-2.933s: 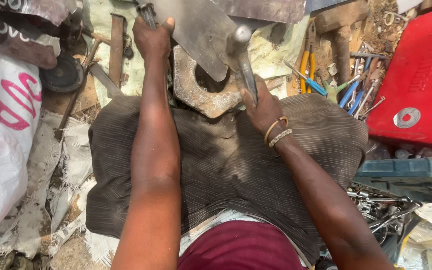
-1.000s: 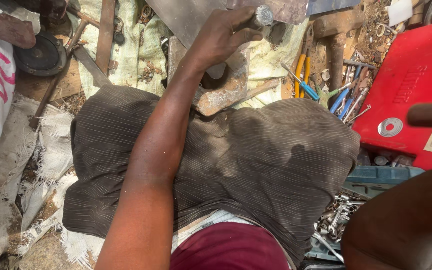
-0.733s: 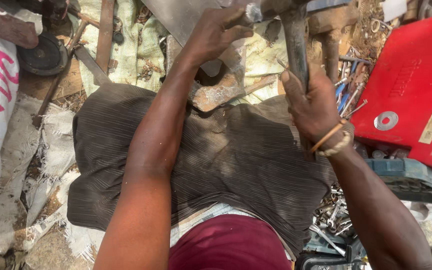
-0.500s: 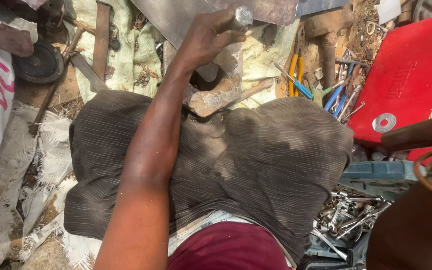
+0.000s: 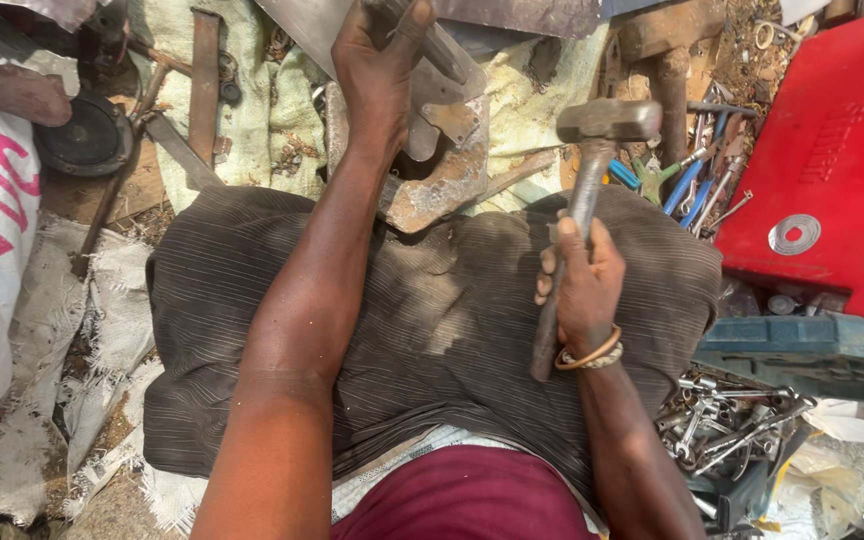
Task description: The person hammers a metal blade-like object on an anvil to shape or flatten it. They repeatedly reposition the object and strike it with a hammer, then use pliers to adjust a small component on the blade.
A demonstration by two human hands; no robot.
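Right hand gripping hammer – left hand pressing metal plate

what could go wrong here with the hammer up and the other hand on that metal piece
The left hand presses bare on the rusty grey metal plate, close to where the grey steel hammer, raised in the right hand, would likely land; a glancing blow could hit fingers. The plate rests against the dark striped cloth on the lap, so it may shift or bounce. Its ragged rusty edge could cut skin.
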